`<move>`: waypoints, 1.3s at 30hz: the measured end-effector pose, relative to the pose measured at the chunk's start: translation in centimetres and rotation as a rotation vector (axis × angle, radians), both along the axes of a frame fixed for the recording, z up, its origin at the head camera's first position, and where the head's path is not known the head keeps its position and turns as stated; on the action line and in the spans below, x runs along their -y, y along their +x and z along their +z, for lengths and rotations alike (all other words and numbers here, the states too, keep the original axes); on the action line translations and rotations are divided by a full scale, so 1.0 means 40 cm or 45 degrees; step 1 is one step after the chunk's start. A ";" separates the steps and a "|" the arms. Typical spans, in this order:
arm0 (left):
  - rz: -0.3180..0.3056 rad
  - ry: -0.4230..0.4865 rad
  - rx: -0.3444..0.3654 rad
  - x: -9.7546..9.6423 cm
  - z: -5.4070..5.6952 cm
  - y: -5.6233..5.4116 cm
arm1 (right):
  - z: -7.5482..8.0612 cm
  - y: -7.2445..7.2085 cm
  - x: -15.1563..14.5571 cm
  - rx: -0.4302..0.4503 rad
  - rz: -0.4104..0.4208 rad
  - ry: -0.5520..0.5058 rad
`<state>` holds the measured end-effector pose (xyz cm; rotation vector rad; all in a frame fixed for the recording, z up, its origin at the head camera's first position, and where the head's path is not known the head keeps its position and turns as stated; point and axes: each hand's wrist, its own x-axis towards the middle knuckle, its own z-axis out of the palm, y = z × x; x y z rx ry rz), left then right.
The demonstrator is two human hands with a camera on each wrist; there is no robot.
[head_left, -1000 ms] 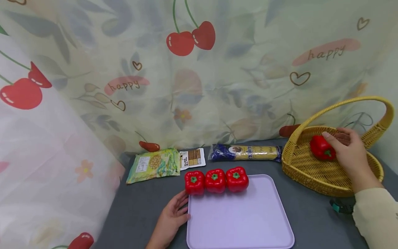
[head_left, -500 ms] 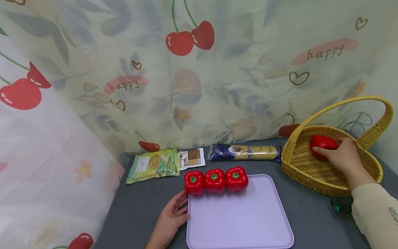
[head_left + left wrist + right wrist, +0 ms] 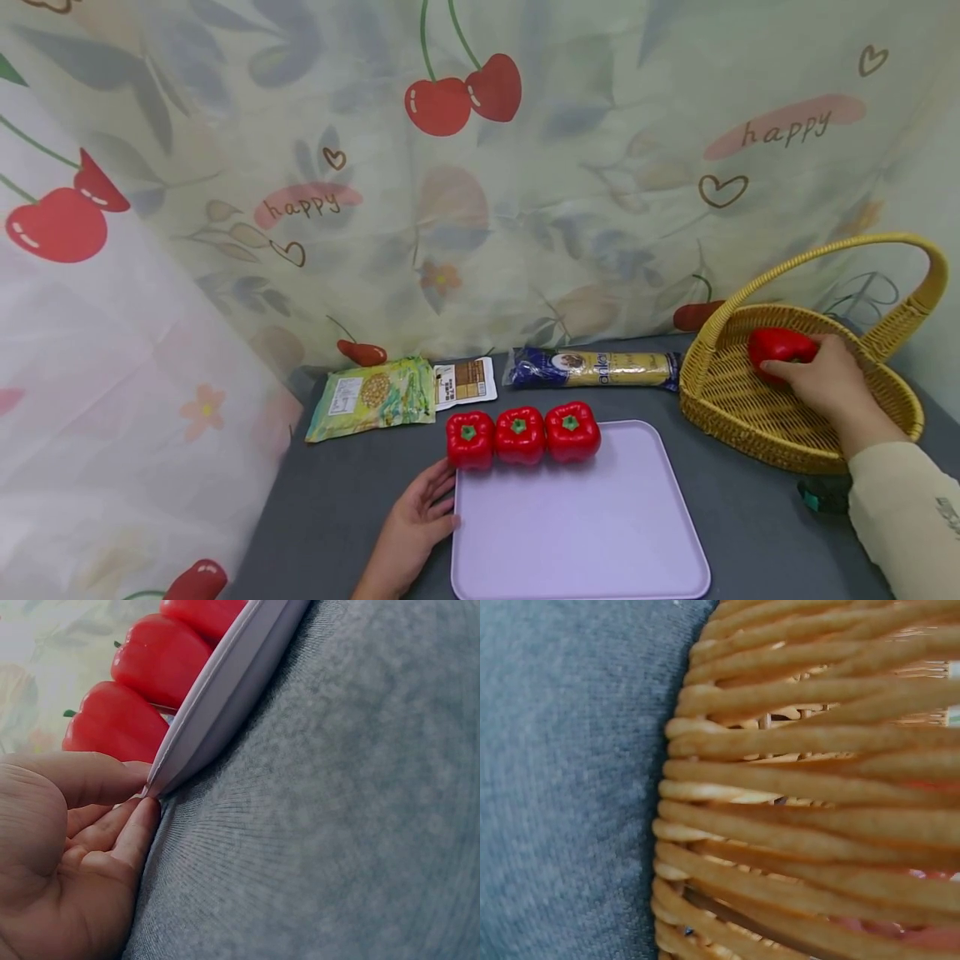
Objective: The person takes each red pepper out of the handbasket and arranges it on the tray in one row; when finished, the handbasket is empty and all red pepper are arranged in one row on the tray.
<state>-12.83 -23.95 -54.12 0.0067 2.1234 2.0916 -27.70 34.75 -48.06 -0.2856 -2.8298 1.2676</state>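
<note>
In the head view my right hand (image 3: 836, 375) reaches into the yellow wicker basket (image 3: 765, 446) and grips a red bell pepper (image 3: 776, 346), thumb on its near side. The woven basket wall (image 3: 795, 765) fills much of the right wrist view and hides that grip. My left hand (image 3: 416, 521) is at the left edge of the lilac tray (image 3: 577, 525). Up close, its thumb and fingertips pinch the tray rim (image 3: 206, 712). Three more red bell peppers stand in a row along the tray's far edge: left (image 3: 470, 442), middle (image 3: 520, 437) and right (image 3: 572, 433).
Behind the tray lie a green-yellow food packet (image 3: 375, 400), a small white-brown pouch (image 3: 465, 382) and a blue-gold pasta pack (image 3: 592, 368). A dark object with a teal patch (image 3: 821, 496) lies near the basket. A printed curtain (image 3: 487, 208) hangs behind the grey tabletop (image 3: 330, 508).
My right hand has shifted its hold on the pepper in the basket, and the pepper has turned so its green stem no longer faces the camera. The left hand stays at the tray.
</note>
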 end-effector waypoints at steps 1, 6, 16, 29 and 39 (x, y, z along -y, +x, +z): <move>0.002 -0.002 0.002 0.000 0.000 0.000 | 0.001 0.001 0.001 -0.014 -0.001 -0.020; 0.008 -0.014 0.005 -0.001 0.004 0.002 | 0.015 0.006 0.012 -0.079 0.002 -0.128; 0.013 -0.020 0.003 -0.002 -0.001 0.000 | 0.035 0.025 0.034 -0.194 0.084 -0.313; 0.020 -0.029 0.027 -0.006 0.006 -0.001 | 0.072 0.088 0.056 -0.334 0.069 -0.490; 0.025 -0.029 0.024 -0.005 0.005 0.001 | 0.095 0.145 0.097 -0.550 0.003 -0.497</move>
